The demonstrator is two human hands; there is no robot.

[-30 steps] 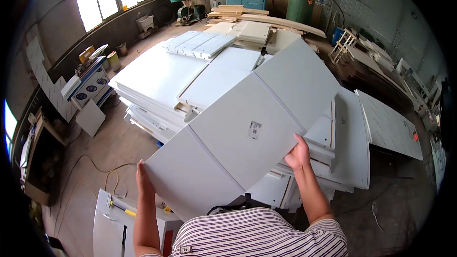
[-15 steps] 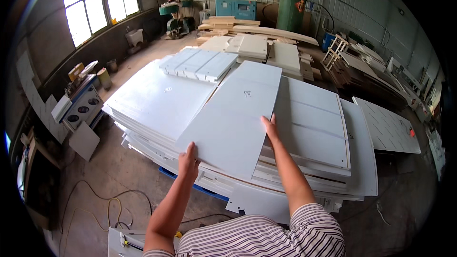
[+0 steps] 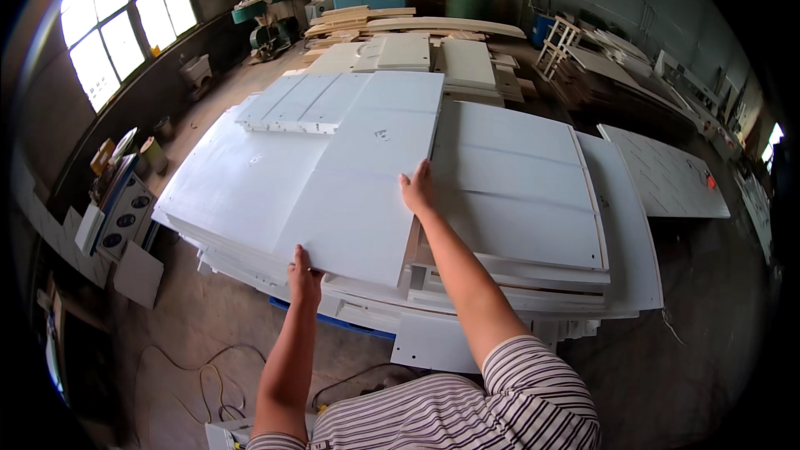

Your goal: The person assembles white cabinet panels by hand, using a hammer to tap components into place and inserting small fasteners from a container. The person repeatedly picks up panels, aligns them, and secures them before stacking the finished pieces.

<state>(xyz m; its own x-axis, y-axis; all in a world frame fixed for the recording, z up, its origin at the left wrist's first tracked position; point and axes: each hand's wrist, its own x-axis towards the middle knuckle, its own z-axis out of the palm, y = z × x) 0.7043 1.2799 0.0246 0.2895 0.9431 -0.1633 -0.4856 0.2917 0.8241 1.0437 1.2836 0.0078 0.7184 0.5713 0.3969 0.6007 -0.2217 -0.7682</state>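
A long white panel (image 3: 362,192) with a small dark mark lies across the middle of the stacks, between my hands. My left hand (image 3: 304,277) grips its near left edge, thumb on top and the other fingers underneath, mostly hidden. Farther up, my right hand (image 3: 418,189) is closed on its right edge. Beneath the panel's left side is a broad stack of white boards (image 3: 225,171), with a small stack of narrow panels (image 3: 304,100) at its far end. Right of the panel stands another stack of white boards (image 3: 517,183) with faint stripes across its top.
A blue pallet edge (image 3: 333,321) shows under the boards. Cables (image 3: 208,375) trail over the floor at lower left. On the right lies a light panel with slanted marks (image 3: 662,171). Lumber (image 3: 450,27) and pale panels (image 3: 404,52) are piled behind; a machine (image 3: 271,21) stands far left.
The panel has moved left relative to the stacks, widening the exposed top of the right-hand stack. Both my hands moved with it and kept hold. The whole view has shifted too.
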